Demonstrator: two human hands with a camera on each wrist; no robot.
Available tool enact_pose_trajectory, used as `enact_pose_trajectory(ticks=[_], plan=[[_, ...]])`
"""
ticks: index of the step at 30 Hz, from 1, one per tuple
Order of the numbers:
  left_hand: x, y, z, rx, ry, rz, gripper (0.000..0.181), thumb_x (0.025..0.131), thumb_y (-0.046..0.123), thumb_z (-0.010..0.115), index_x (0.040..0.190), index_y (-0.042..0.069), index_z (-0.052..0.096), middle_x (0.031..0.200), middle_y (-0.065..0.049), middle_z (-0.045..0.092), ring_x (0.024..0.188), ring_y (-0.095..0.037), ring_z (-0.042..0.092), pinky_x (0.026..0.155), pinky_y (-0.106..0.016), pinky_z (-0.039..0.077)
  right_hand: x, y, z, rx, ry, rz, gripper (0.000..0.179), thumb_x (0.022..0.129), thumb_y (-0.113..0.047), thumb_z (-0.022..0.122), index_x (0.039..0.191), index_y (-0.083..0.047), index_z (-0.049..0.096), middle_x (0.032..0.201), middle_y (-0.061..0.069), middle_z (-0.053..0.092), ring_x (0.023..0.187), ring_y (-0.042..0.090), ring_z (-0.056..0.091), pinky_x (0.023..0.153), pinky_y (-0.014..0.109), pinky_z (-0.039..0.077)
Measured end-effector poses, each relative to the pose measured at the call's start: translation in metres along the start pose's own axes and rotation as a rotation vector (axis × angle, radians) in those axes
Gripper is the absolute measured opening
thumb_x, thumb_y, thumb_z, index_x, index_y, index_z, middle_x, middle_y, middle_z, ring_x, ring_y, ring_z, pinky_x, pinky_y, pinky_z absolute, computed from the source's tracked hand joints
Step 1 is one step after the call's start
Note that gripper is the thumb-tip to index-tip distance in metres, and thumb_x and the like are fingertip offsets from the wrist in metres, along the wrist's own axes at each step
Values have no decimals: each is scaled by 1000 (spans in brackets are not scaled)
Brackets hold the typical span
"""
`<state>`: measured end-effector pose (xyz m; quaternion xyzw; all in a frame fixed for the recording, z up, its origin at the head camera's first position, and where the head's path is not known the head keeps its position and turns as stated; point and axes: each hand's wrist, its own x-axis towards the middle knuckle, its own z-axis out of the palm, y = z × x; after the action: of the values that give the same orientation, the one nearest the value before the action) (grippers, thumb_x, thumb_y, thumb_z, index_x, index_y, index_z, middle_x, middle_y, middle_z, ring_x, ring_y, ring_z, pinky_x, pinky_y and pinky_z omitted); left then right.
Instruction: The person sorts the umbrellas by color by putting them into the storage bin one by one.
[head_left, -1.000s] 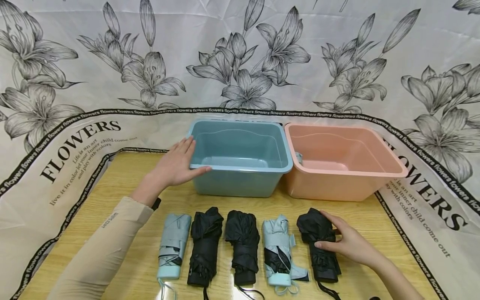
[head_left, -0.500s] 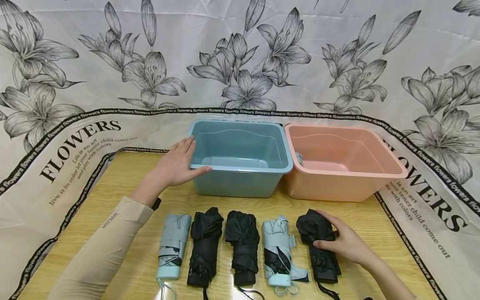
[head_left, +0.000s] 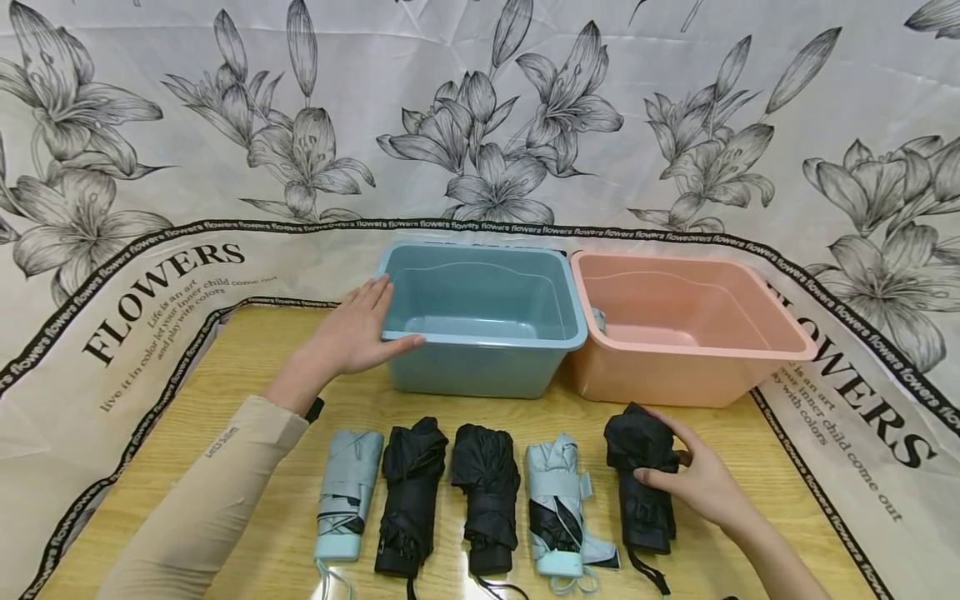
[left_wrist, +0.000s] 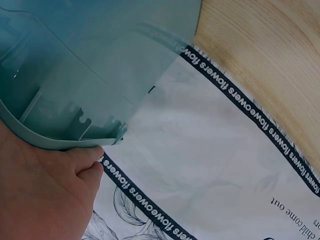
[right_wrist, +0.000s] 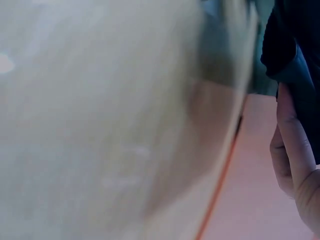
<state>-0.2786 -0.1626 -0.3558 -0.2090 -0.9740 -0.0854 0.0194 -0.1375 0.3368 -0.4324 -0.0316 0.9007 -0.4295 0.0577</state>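
On the left rim of a blue plastic bin [head_left: 480, 379], my left hand [head_left: 351, 329] rests with straight fingers and the thumb out along the front edge. The left wrist view also shows this hand against the bin's rim. My right hand [head_left: 701, 473] grips a black folded umbrella [head_left: 647, 508] by its upper part, fingers on the far side and thumb in front. It looks slightly raised from the table. The right wrist view shows the fingers [right_wrist: 295, 135] against the dark umbrella fabric; most of the umbrella is cut off there.
Left of the held umbrella lie a light blue folded umbrella [head_left: 555, 500], two black ones [head_left: 486, 500] [head_left: 411, 500] and another light blue one [head_left: 349, 492]. A pink bin [head_left: 675, 379] adjoins the blue bin; something light blue [head_left: 599, 320] is inside it. Floral cloth [head_left: 495, 108] hangs behind.
My right hand has lifted the black umbrella a little and shifted it slightly right and away from me. My left hand stays on the blue bin's rim.
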Motion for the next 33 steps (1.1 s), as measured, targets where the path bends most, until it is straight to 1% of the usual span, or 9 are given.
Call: enact_pose_trajectory(ticks=[3,6,10,11,15,18,20,25,33], plan=[[0,0,0,4,3,3,114,96,81,39,164,-5,10,172,-24,5,159,-42,8,130,-54,11,0,-10,-1,38,39,-1,97,88,-23,85,167,-26,28,169,29,14,116,53,58,59,32,51],[0,0,0,6,4,5,113,97,80,40,164,-6,10,172,-24,5,159,-43,10,129,-55,11,2,-22,-1,91,77,-27,98,90,-21,85,167,-31,26,171,23,12,125,57,54,65,29,53],[0,1,0,7,-2,3,113,97,80,41,164,-5,9,172,-23,4,159,-42,9,130,-54,11,4,-38,2,183,130,-112,97,91,-13,82,167,-31,26,171,19,15,136,58,45,76,21,53],[0,1,0,6,-3,3,113,97,80,40,164,-5,9,172,-23,4,159,-42,9,130,-54,11,4,-43,3,210,143,-137,96,91,-10,81,167,-31,26,171,18,16,136,57,44,74,20,52],[0,1,0,-2,4,7,113,97,80,41,164,-5,10,172,-24,5,159,-42,9,130,-54,11,7,-61,7,303,189,-242,94,91,1,78,166,-28,30,169,11,23,133,29,50,72,18,53],[-1,0,1,-6,15,7,113,97,80,42,164,-5,11,172,-23,6,159,-42,9,130,-54,11,14,-75,8,390,211,-315,93,89,9,76,165,-24,33,165,7,30,125,13,52,79,16,57],[-1,0,1,-9,19,10,113,96,80,42,164,-6,11,172,-24,6,159,-43,9,130,-55,11,19,-84,8,455,220,-352,93,88,13,74,165,-22,34,160,6,35,123,15,53,84,17,58],[-1,-1,1,-5,23,8,114,96,81,40,164,-6,12,172,-24,7,159,-43,10,130,-54,12,35,-110,8,556,236,-418,90,88,16,72,163,-20,38,153,6,42,122,19,55,89,18,58],[0,0,0,-3,6,3,113,97,80,41,164,-5,10,172,-24,5,159,-43,10,130,-54,11,73,-150,8,685,236,-492,84,90,15,70,161,-21,42,157,7,42,131,24,53,91,24,60]])
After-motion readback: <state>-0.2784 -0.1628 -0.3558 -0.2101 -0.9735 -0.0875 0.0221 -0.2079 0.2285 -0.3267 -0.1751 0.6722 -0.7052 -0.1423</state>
